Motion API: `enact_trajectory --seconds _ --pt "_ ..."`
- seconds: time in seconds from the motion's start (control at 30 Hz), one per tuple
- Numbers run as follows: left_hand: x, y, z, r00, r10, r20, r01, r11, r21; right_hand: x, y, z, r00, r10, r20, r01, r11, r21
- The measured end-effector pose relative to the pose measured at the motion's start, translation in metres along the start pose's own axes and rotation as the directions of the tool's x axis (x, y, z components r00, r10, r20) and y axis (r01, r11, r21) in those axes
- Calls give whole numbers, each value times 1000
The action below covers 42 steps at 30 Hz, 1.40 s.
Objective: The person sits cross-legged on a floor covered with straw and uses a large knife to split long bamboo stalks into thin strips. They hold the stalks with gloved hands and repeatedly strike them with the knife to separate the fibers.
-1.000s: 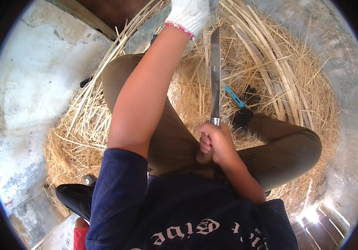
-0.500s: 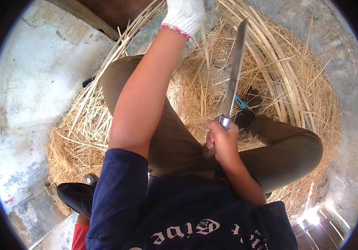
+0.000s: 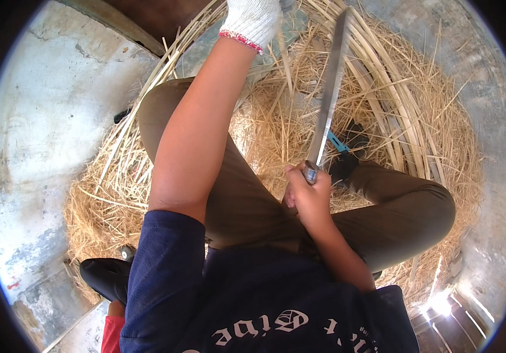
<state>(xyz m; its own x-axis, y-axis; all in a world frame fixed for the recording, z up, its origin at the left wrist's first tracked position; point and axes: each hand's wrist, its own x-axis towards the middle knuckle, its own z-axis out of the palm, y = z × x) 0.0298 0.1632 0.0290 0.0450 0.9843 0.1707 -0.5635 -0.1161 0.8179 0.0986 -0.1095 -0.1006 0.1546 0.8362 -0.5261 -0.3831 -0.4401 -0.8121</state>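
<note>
My right hand (image 3: 310, 191) is bare and wrapped round the handle of a long knife (image 3: 332, 88) at my lap. Its blade points forward, away from me, above the straw-like shavings. My left hand (image 3: 253, 20) wears a white knitted glove with a red-edged cuff and is stretched far forward. The top edge of the picture cuts off its fingers, so whatever they grip is hidden. A pale thin strip (image 3: 285, 62) shows just beside the glove, to the left of the blade; I cannot tell whether the glove touches it.
Fine shavings (image 3: 265, 129) cover the floor around my crossed legs. Long split strips (image 3: 391, 100) curve along the right, with more (image 3: 167, 70) on the left. A blue strap (image 3: 338, 142) shows near my foot. Worn walls (image 3: 59, 117) stand at both sides. Another person's red sleeve (image 3: 112, 334) appears lower left.
My gloved left hand and forearm have shifted slightly to the left. The knife has turned a little in my right hand, which has moved slightly left.
</note>
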Motion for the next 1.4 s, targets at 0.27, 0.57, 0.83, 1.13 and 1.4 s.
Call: enact_trajectory --seconds 0.27,0.57,0.83,1.13,1.4 --pt "5 -1 -2 1000 3 -6 -3 1000 15 10 12 -9 999 -35 -24 30 985 -171" --pt "3 -3 -5 997 -8 -77 8 1000 -1 29 20 -10 955 271 -118 -276 961 -25" --pt "2 -4 -2 981 58 -186 -50 998 50 20 16 -8 996 80 46 -76 994 -74" --pt "8 -2 -4 984 81 -156 -79 997 21 22 34 -10 976 -219 -18 204 936 -287" --pt "10 6 -5 1000 26 2 -26 999 -21 11 8 -4 990 138 3 -137 981 -135"
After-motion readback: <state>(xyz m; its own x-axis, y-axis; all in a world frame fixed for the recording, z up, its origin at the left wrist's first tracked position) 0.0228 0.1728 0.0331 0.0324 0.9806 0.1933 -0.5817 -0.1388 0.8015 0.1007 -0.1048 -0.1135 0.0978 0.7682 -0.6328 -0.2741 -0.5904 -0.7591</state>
